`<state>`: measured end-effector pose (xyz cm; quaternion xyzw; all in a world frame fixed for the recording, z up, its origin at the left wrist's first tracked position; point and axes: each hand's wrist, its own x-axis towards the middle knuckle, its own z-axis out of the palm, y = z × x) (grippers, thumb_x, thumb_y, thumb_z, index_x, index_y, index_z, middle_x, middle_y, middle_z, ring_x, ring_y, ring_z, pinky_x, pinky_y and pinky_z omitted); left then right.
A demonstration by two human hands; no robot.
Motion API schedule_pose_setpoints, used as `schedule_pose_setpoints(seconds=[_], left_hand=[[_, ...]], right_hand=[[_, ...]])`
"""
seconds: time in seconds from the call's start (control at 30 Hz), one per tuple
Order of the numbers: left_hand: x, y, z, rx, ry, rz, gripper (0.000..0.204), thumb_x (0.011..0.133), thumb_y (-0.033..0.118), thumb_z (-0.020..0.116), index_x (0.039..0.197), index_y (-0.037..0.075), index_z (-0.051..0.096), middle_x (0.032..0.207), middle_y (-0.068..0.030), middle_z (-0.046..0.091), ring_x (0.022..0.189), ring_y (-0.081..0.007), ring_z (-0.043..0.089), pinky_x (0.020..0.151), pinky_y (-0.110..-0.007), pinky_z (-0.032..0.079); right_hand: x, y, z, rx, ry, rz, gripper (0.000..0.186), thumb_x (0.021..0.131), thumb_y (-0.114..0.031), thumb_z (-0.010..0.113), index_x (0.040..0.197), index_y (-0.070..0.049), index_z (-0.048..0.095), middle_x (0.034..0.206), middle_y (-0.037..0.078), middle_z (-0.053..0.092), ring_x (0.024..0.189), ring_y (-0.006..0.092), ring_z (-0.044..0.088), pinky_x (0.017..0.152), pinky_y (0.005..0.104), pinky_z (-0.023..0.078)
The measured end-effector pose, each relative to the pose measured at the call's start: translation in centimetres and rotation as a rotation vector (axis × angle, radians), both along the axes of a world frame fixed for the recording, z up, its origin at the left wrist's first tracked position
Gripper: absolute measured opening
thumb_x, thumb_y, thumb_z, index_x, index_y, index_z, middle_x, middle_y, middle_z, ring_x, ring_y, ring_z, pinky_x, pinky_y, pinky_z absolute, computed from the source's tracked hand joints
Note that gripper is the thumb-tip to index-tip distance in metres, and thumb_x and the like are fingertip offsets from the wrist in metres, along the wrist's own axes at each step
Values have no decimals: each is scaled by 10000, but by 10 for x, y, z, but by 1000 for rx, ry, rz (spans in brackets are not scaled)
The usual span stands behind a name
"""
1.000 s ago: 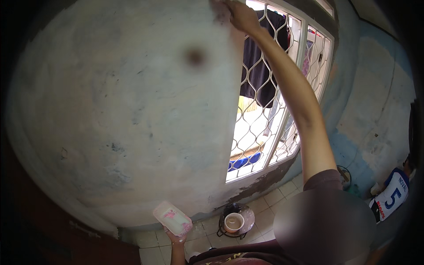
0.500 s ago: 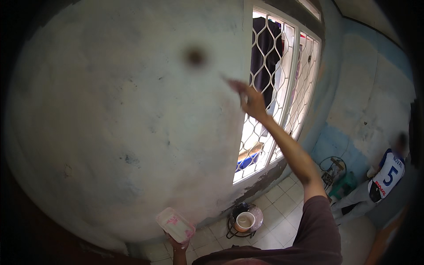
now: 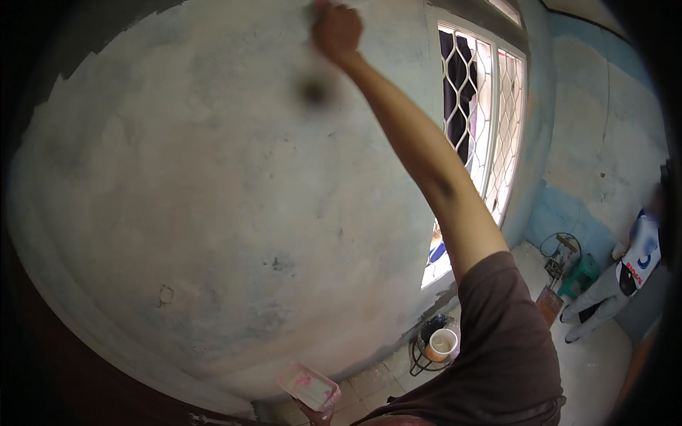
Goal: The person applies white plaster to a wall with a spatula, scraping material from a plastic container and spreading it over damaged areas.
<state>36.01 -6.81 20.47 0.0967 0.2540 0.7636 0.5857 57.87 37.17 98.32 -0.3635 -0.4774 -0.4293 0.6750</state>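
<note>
My left hand (image 3: 313,413), low in the picture, grips a shallow pink-rimmed plastic tray (image 3: 310,388). A whitish layer with bright pink patches covers the inside of the tray. My right arm is stretched up across the patchy, pale plastered wall (image 3: 213,192). At the top edge, my right hand (image 3: 338,32) is closed with its back toward me, close to the wall. Something small and reddish shows beside its fingers, too blurred and cut off to name.
A white window with a curved metal grille (image 3: 490,121) is to the right. Below stands a white bucket (image 3: 442,343) on a black metal stand (image 3: 425,366). A person in a white and blue shirt (image 3: 643,245) stands far right, near a green stool (image 3: 581,275). A dark blurred spot hangs mid-view.
My right hand has moved up and left, from beside the window to high on the wall. The tray in my left hand appears slightly lower and further right as the view shifts.
</note>
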Motion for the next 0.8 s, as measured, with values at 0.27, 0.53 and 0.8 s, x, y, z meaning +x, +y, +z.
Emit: schedule_pose_setpoints(seconds=[0.27,0.53,0.8], left_hand=[[-67,12,-44,211,-358,-330,610,936,671,537,1393,268,550,1332,-6,623,1206,-317,618,880,-608,556],[-63,-52,16,-14,673,59,645,949,675,487,1430,244,505,1317,-13,618,1152,-328,623,925,-571,542],[-93,-51,-31,74,-282,-6,568,957,643,512,1346,234,572,1159,-78,654,879,-318,640,654,-502,520]], right_hand=[[-36,-131,-201,-161,-1104,462,436,806,21,614,1191,-149,726,1093,92,731,1017,303,676,916,445,521],[193,-35,-65,-481,498,176,449,912,-274,575,1281,-48,696,1169,274,717,1145,462,663,1039,512,492],[-102,-73,-137,-134,-279,110,308,925,-66,548,1212,9,629,1018,198,697,960,355,657,870,476,519]])
